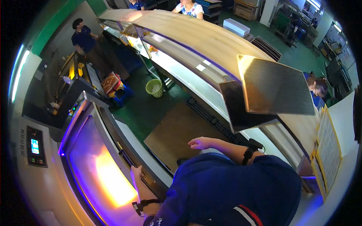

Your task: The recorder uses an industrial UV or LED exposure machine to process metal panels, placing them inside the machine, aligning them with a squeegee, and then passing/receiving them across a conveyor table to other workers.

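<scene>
My left hand (136, 173) is at the near end of a dark handle (126, 157) on the machine's frame, with its fingers closed around the handle. Under that arm lies the machine's bed (85, 150), lit purple with a bright yellow-white glow. My right hand (200, 143) hangs in front of my body above the floor. Its fingers are loosely bent and apart, with nothing in them. Dark straps with small devices are on both wrists.
A control panel (35, 147) with a lit screen is at the left. Beyond lies a long lit table (181, 73), with two dark framed panels (279, 86) leaning over it. A green basket (154, 87) and a brown board (169, 126) are on the floor. Several people stand around.
</scene>
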A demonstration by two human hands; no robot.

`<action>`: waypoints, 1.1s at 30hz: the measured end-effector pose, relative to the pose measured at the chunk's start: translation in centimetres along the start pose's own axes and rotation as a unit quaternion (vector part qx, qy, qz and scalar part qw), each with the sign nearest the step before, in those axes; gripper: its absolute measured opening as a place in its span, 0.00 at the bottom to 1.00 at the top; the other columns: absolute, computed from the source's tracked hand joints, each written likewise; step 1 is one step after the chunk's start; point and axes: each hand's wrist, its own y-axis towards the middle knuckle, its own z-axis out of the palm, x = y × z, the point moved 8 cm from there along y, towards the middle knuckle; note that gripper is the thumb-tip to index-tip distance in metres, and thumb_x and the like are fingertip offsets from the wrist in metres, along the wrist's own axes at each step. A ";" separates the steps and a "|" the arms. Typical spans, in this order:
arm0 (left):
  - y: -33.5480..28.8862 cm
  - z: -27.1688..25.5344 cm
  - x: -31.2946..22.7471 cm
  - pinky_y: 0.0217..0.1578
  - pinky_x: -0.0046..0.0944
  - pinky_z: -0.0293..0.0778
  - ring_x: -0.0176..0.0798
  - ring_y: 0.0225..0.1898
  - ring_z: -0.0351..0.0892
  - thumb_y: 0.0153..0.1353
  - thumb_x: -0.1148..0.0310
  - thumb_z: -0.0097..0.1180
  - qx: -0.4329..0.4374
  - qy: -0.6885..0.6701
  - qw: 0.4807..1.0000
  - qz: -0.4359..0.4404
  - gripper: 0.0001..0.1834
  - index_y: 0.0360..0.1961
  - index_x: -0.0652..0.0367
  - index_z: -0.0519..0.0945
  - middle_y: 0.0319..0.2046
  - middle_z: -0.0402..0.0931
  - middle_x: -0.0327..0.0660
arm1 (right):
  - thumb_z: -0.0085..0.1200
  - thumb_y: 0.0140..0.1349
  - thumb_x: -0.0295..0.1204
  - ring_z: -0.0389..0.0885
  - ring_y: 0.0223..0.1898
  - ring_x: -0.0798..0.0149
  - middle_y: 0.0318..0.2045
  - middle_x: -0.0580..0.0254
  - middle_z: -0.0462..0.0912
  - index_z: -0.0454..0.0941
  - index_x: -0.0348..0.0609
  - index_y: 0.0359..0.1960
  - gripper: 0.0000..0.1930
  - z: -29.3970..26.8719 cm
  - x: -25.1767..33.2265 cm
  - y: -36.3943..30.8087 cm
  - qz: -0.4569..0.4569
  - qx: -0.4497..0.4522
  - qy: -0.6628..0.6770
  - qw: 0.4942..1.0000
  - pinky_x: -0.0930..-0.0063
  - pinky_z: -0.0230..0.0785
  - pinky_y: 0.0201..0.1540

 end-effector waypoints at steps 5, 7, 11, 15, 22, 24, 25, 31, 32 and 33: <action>-4.5 -8.6 -1.7 0.28 0.52 0.78 0.53 0.29 0.84 0.59 0.57 0.62 -0.016 0.011 1.000 0.022 0.25 0.47 0.67 0.73 0.36 0.80 0.58 | 0.52 0.68 0.37 0.78 0.53 0.62 0.52 0.54 0.80 0.69 0.41 0.64 0.25 -5.0 3.3 -7.6 -0.148 -0.096 0.155 0.972 0.67 0.70 0.56; -4.7 -14.3 -1.7 0.29 0.53 0.78 0.55 0.30 0.84 0.59 0.56 0.62 -0.059 0.012 0.997 0.042 0.25 0.47 0.67 0.73 0.36 0.80 0.59 | 0.54 0.67 0.34 0.77 0.53 0.63 0.53 0.54 0.79 0.68 0.41 0.65 0.26 -7.9 4.6 -11.5 -0.227 -0.154 0.213 0.938 0.66 0.69 0.57; -7.9 -27.3 -1.6 0.31 0.54 0.78 0.57 0.32 0.84 0.60 0.53 0.61 -0.157 0.043 0.986 0.043 0.26 0.46 0.67 0.74 0.37 0.80 0.59 | 0.55 0.65 0.36 0.78 0.52 0.58 0.55 0.49 0.77 0.57 0.43 0.70 0.34 -12.6 5.4 -20.0 -0.301 -0.292 0.285 0.862 0.61 0.68 0.58; -14.7 -38.6 -5.0 0.37 0.57 0.78 0.62 0.39 0.82 0.60 0.45 0.57 -0.373 0.229 0.894 0.098 0.29 0.43 0.64 0.78 0.39 0.81 0.59 | 0.53 0.65 0.51 0.81 0.49 0.59 0.58 0.45 0.74 0.51 0.40 0.72 0.42 -15.4 3.8 -25.1 -0.316 -0.431 0.282 0.797 0.64 0.69 0.55; -23.5 -42.8 -7.4 0.38 0.57 0.77 0.51 0.45 0.81 0.63 0.44 0.54 -0.506 0.288 0.812 0.042 0.22 0.49 0.47 0.80 0.41 0.82 0.40 | 0.45 0.70 0.53 0.81 0.48 0.58 0.58 0.46 0.75 0.66 0.38 0.64 0.33 -18.4 4.2 -24.7 -0.382 -0.426 0.381 0.726 0.67 0.71 0.53; -23.6 -42.8 -7.2 0.38 0.58 0.77 0.48 0.46 0.80 0.64 0.45 0.53 -0.536 0.299 0.789 0.038 0.21 0.50 0.45 0.79 0.42 0.81 0.38 | 0.40 0.74 0.48 0.81 0.48 0.59 0.57 0.48 0.76 0.68 0.37 0.61 0.27 -19.2 2.4 -24.6 -0.294 -0.473 0.471 0.684 0.69 0.73 0.52; -24.0 -42.9 -7.2 0.37 0.59 0.77 0.46 0.47 0.79 0.65 0.45 0.51 -0.565 0.314 0.761 0.040 0.21 0.51 0.44 0.78 0.43 0.80 0.36 | 0.39 0.75 0.45 0.82 0.46 0.61 0.55 0.50 0.78 0.70 0.37 0.59 0.24 -19.4 2.5 -24.7 -0.276 -0.503 0.445 0.688 0.70 0.73 0.50; -23.2 -46.2 -4.4 0.38 0.57 0.78 0.45 0.46 0.79 0.68 0.46 0.48 -0.604 0.366 0.704 0.069 0.21 0.53 0.47 0.74 0.43 0.78 0.37 | 0.40 0.75 0.42 0.82 0.45 0.63 0.52 0.53 0.81 0.71 0.37 0.58 0.22 -20.3 2.3 -23.8 -0.175 -0.540 0.419 0.708 0.71 0.74 0.49; -23.6 -46.6 -4.9 0.39 0.56 0.78 0.46 0.46 0.79 0.68 0.47 0.48 -0.611 0.374 0.690 0.105 0.21 0.52 0.49 0.74 0.42 0.78 0.37 | 0.40 0.75 0.42 0.82 0.45 0.63 0.52 0.53 0.81 0.71 0.37 0.58 0.22 -20.4 2.3 -23.5 -0.174 -0.538 0.417 0.712 0.71 0.74 0.49; -24.3 -46.7 -5.7 0.38 0.53 0.79 0.46 0.43 0.80 0.68 0.49 0.49 -0.629 0.379 0.667 0.126 0.20 0.49 0.52 0.75 0.41 0.78 0.40 | 0.40 0.75 0.42 0.82 0.45 0.63 0.52 0.53 0.80 0.71 0.37 0.58 0.22 -20.4 2.2 -23.4 -0.174 -0.540 0.407 0.716 0.71 0.74 0.49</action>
